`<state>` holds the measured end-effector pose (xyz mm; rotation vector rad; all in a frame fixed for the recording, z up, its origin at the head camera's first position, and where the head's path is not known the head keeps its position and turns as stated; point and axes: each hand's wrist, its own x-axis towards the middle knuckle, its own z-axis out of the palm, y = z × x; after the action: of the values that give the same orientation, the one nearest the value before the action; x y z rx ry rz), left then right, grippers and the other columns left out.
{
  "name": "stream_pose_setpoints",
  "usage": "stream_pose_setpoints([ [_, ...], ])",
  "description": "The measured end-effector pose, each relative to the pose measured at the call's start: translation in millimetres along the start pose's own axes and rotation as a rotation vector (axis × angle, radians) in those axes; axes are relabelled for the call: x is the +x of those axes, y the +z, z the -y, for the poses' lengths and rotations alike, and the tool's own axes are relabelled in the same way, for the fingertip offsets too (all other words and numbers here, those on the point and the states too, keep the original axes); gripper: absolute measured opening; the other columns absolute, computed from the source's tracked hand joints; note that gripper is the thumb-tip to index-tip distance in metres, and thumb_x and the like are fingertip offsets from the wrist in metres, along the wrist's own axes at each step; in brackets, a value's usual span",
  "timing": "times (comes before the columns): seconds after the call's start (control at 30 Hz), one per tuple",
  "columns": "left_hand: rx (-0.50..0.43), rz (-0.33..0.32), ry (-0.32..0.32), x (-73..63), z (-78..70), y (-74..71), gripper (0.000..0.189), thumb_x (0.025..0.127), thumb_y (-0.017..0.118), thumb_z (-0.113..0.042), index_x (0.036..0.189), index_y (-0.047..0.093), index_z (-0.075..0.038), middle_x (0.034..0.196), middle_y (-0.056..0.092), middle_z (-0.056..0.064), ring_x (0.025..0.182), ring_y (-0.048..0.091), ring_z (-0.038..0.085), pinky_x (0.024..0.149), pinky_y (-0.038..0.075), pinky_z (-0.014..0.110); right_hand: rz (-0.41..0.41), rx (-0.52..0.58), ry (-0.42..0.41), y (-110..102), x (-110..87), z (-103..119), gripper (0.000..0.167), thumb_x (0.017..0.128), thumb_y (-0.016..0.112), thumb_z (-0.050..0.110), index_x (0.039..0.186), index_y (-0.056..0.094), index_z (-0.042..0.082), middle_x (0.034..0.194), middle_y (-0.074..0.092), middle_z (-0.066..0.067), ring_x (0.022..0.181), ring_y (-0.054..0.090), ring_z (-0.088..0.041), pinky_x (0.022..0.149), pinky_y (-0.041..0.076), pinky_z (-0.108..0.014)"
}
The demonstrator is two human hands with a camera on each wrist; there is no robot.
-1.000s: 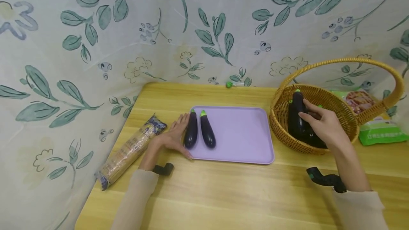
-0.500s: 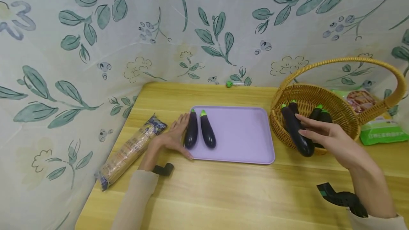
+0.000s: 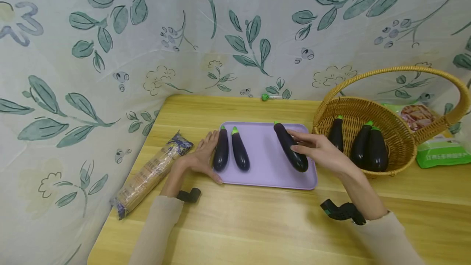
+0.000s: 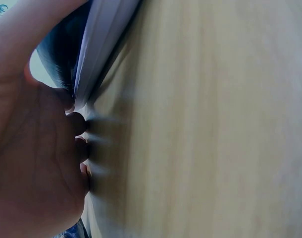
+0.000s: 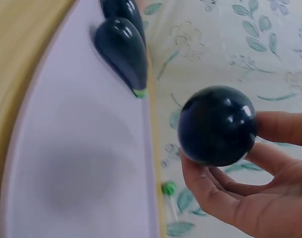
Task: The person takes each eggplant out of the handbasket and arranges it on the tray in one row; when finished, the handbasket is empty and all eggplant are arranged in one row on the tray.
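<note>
An eggplant [image 3: 290,148] with a green tip is pinched between the thumb and fingers of my right hand [image 3: 321,152], above the right part of a lilac tray [image 3: 263,175]. The right wrist view shows its round dark end [image 5: 218,126], apart from the tray below. On the tray's left side lie two more eggplants, a left one [image 3: 221,150] and a right one [image 3: 240,150], side by side. My left hand [image 3: 200,154] rests at the tray's left edge with fingers spread; the left wrist view shows its palm [image 4: 37,153] beside the tray's rim [image 4: 99,49].
Right of the tray stands a wicker basket [image 3: 399,150] with a tall handle, holding several eggplants [image 3: 376,150]. Green food packaging [image 3: 441,152] lies behind it. A pack of noodles [image 3: 152,173] lies at the left; a green lollipop [image 3: 265,97] is at the back edge.
My right hand has lifted an eggplant out of the basket and carried it left, over the tray. The left hand has stayed at the tray's edge.
</note>
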<state>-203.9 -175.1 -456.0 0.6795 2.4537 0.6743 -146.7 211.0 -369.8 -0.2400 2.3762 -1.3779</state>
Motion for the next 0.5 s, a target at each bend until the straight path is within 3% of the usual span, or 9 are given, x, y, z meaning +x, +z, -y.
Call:
stream_pose_setpoints([
  [0.1,0.007,0.0,-0.004,-0.3,-0.8,-0.4,0.165,0.058,0.1,-0.05,0.162,-0.02,-0.005,0.171,-0.023,0.019,0.159,-0.022,0.035,0.131,-0.009,0.054,0.016,0.054,-0.013,20,23.9,2,0.059,0.105,0.062,0.023,0.159,0.041,0.01,0.165,0.038,-0.019,0.144,0.048,-0.042,0.122,0.037,-0.061],
  [0.2,0.01,0.0,-0.002,0.5,-0.1,-0.1,0.165,0.058,0.1,-0.049,0.162,-0.02,-0.004,0.171,-0.023,0.019,0.159,-0.022,0.036,0.131,-0.008,0.055,0.029,0.081,-0.014,38,47.0,1,0.058,0.104,0.062,0.021,0.158,0.043,0.01,0.163,0.042,-0.018,0.136,0.055,-0.034,0.114,0.046,-0.051],
  [0.33,0.019,0.0,-0.004,2.0,1.2,0.6,0.165,0.058,0.1,-0.05,0.162,-0.019,-0.005,0.171,-0.023,0.019,0.16,-0.022,0.035,0.131,-0.008,0.054,0.035,0.101,0.016,59,70.2,1,0.058,0.103,0.062,0.019,0.157,0.044,0.009,0.159,0.049,-0.018,0.116,0.056,-0.023,0.089,0.048,-0.031],
  [0.4,0.025,0.001,-0.006,2.3,1.2,0.8,0.165,0.058,0.1,-0.051,0.163,-0.019,-0.006,0.171,-0.023,0.018,0.16,-0.022,0.034,0.131,-0.009,0.053,0.037,0.113,0.03,67,77.8,1,0.058,0.103,0.062,0.017,0.157,0.044,0.008,0.159,0.049,-0.018,0.113,0.055,-0.023,0.084,0.046,-0.028],
  [0.5,0.026,-0.003,-0.004,2.4,1.7,0.9,0.165,0.058,0.1,-0.051,0.163,-0.02,-0.006,0.171,-0.023,0.017,0.16,-0.022,0.034,0.131,-0.009,0.054,0.034,0.126,0.035,79,85.4,2,0.057,0.102,0.062,0.015,0.156,0.045,0.006,0.159,0.049,-0.018,0.122,0.058,-0.028,0.085,0.046,-0.024],
])
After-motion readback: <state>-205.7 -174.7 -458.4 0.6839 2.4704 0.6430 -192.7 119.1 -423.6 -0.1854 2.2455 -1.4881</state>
